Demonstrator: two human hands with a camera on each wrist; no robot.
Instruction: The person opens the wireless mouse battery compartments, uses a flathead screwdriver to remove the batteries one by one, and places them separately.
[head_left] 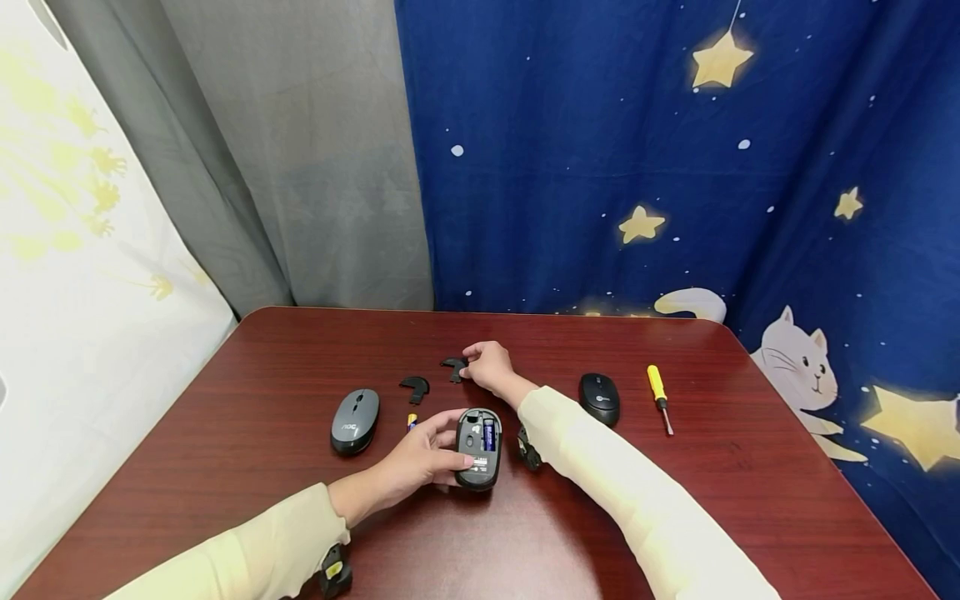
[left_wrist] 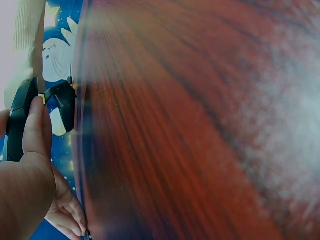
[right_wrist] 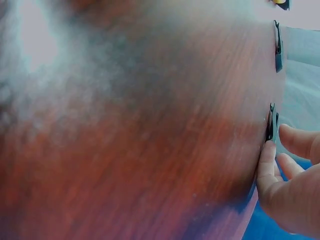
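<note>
My left hand point(head_left: 423, 454) grips a black computer mouse point(head_left: 480, 475) above the table, its underside facing up. The battery bay is uncovered, and a blue battery point(head_left: 489, 435) sits in it. Farther back, my right hand point(head_left: 491, 367) reaches to a small black battery cover point(head_left: 453, 364) lying on the table. In the right wrist view, its fingertips point(right_wrist: 269, 148) meet the end of this cover point(right_wrist: 272, 122), with thumb and fingers apart. Another black cover point(head_left: 416, 387) lies to the left. Partly behind the left hand is a loose battery point(head_left: 412, 422) with a yellow end.
On the reddish-brown table point(head_left: 285, 367), a grey mouse point(head_left: 355, 422) stands at the left. A black mouse point(head_left: 599, 398) lies beyond the right forearm. A yellow-handled screwdriver point(head_left: 658, 392) is at the far right. Curtains point(head_left: 562, 167) hang behind the table.
</note>
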